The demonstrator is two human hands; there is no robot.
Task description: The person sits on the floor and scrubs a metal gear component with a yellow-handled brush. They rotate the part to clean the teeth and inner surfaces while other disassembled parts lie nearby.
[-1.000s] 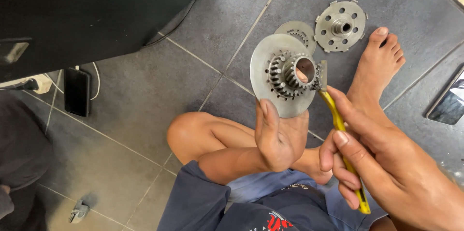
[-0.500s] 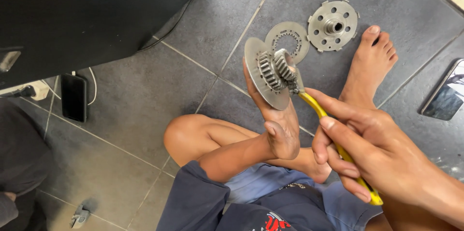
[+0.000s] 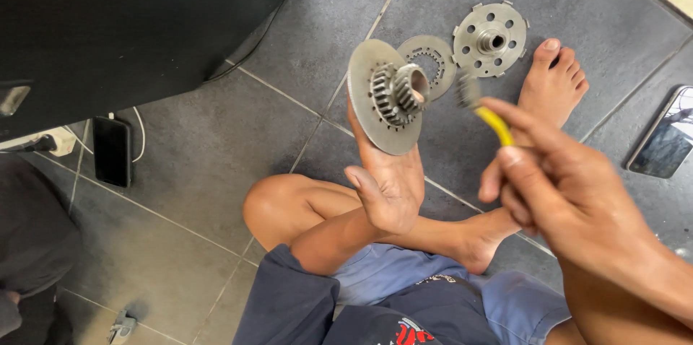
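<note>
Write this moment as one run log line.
left hand: holds geared disc | right hand: holds yellow-handled brush beside gear | floor: two metal parts

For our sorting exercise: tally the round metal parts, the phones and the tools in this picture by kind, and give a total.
Round metal parts: 3 (gear disc in left hand, toothed ring, holed hub)
Phones: 2 ()
Yellow-handled tools: 1 (, right hand)
Total: 6

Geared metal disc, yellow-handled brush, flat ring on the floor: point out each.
geared metal disc [image 3: 380, 125], head view, on its flat plate
yellow-handled brush [image 3: 495, 124], head view, on its handle
flat ring [image 3: 437, 54], head view, on its band
</note>
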